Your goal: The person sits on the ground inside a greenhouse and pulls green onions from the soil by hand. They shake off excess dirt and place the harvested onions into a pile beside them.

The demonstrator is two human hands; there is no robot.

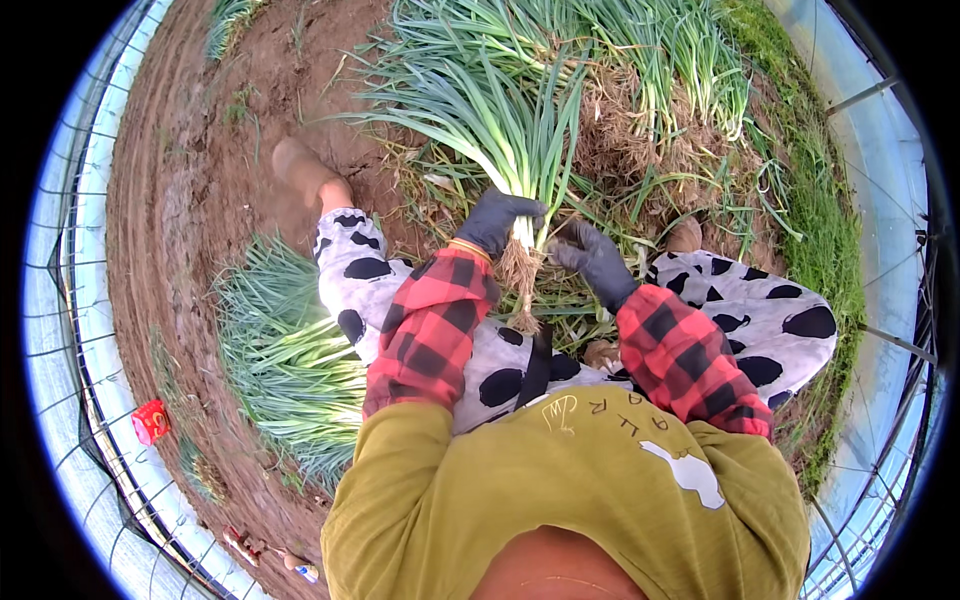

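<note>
My left hand [495, 221], in a dark glove, grips a small bunch of green allium plants [517, 154], perhaps green garlic or leeks. The long leaves fan away from me, and the brown stringy roots [519, 268] hang below my fist towards my lap. Just right of those roots is my gloved right hand [596, 259], its fingers bent close to the lower stalks. Whether it pinches a stalk or root is not clear. Beyond both hands lies a large heap of the same plants [480, 45], with a mass of dry roots [622, 127] facing me.
Another pile of pale-stemmed plants [300, 367] lies by my left leg. Loose leaves and straw [660, 187] litter the soil between my feet. A red packet [151, 422] sits near the left wall. Grass [821, 225] borders the plastic-sheet greenhouse wall [885, 157] on the right.
</note>
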